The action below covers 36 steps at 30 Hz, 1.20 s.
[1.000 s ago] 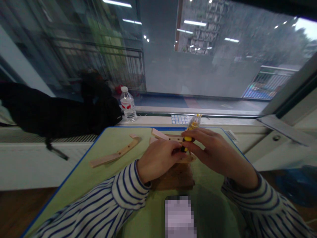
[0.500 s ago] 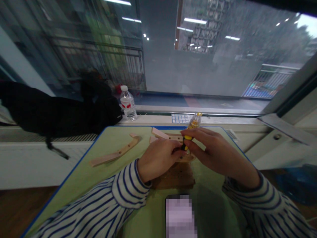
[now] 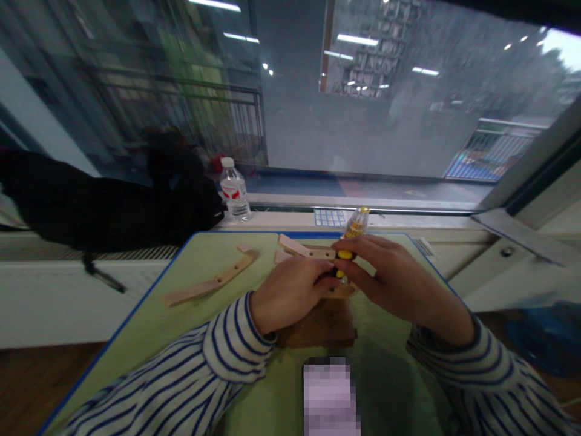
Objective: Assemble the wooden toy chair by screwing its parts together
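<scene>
My right hand (image 3: pixel 390 275) is closed in a pinch round the top of a short screwdriver (image 3: pixel 345 255) with a yellow-and-black handle; its tip is hidden. Beside it, my left hand (image 3: pixel 290 290) has thumb and forefinger closed at the lower, black part of the same handle; its other fingers are out of sight. Under both hands lies a pale wooden piece (image 3: pixel 338 292) with holes, partly covered. A brown wooden block (image 3: pixel 320 327) is below it. Just behind are another drilled wooden strip (image 3: pixel 321 254) and an angled wooden slat (image 3: pixel 293 244).
A bent wooden piece (image 3: pixel 211 284) lies left on the green table (image 3: pixel 181 339). Near me is a phone (image 3: pixel 330 396). A clear container with yellow print (image 3: pixel 356 223) stands at the back. On the sill are a water bottle (image 3: pixel 235 192) and a black bag (image 3: pixel 136 209).
The yellow parts of the screwdriver handle show at a slightly different angle, as if turned a little between my fingers. Both hands stay in nearly the same place.
</scene>
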Available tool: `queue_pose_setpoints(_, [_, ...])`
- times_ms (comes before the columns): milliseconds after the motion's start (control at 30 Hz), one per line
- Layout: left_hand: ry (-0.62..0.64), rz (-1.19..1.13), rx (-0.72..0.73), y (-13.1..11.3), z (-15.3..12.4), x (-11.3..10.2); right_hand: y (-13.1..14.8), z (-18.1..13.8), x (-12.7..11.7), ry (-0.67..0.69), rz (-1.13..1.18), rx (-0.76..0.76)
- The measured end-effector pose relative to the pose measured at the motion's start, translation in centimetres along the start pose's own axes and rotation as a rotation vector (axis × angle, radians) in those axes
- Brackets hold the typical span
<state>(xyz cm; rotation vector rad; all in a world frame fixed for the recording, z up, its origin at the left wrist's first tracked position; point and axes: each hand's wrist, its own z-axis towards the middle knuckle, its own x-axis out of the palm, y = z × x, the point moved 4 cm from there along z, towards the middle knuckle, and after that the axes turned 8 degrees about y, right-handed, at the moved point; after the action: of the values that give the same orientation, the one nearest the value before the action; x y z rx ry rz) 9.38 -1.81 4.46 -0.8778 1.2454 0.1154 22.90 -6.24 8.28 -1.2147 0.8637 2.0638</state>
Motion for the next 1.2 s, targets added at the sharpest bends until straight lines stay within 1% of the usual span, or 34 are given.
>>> queue_pose_setpoints(400, [-0.01,-0.004,-0.032,0.14,-0.01,-0.11,0.19,-0.01,-0.08,0.006,0.005,0.009])
queue_pose_setpoints(567, [-0.019,-0.002,-0.017,0.22,0.01,-0.08,0.33,-0.1,-0.24,-0.025,0.001,0.0])
queue_pose_setpoints(800, [-0.001,-0.01,-0.008,0.12,0.02,-0.11,0.37,-0.02,-0.12,-0.001,0.004,-0.016])
queue_pose_setpoints(1200, [-0.005,0.013,0.004,-0.05,0.0,0.02,0.05,-0.04,0.01,-0.007,-0.002,-0.009])
